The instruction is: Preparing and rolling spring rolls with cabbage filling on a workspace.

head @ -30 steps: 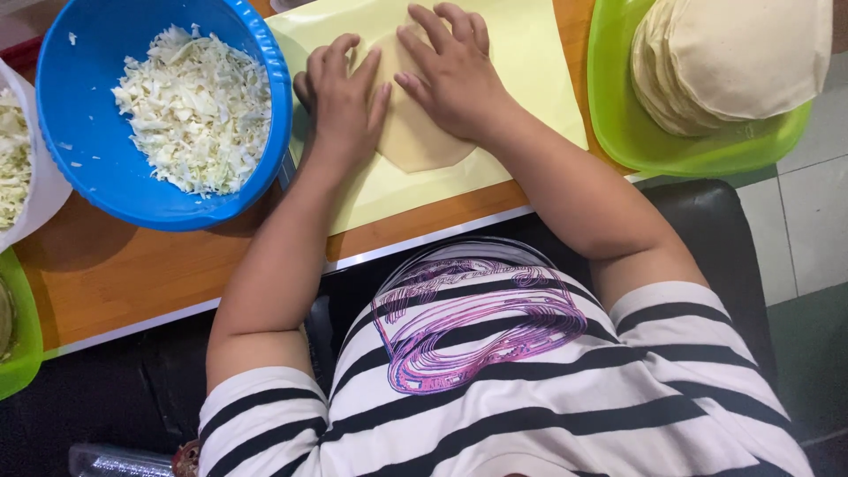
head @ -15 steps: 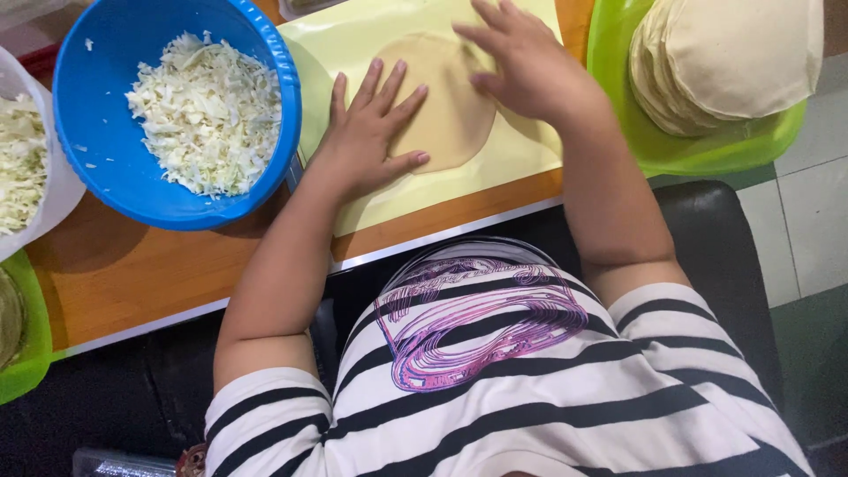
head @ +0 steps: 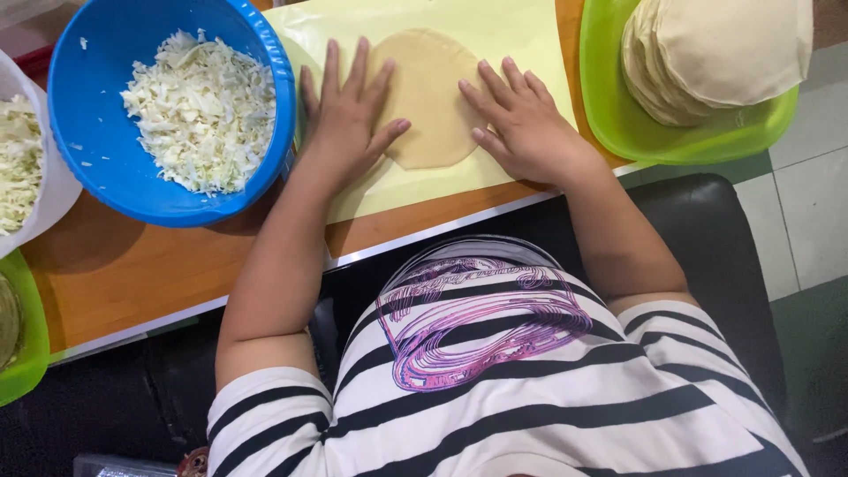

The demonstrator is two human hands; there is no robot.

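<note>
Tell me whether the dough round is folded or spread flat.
Spread flat: the dough round lies open on the yellow sheet, left hand and right hand resting on its edges.

head camera, straight down, close overhead

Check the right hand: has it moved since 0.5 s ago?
Yes. Against the yellow sheet, the right hand has pulled back toward the body, from the dough disc's far-right part to its near-right edge.
</note>
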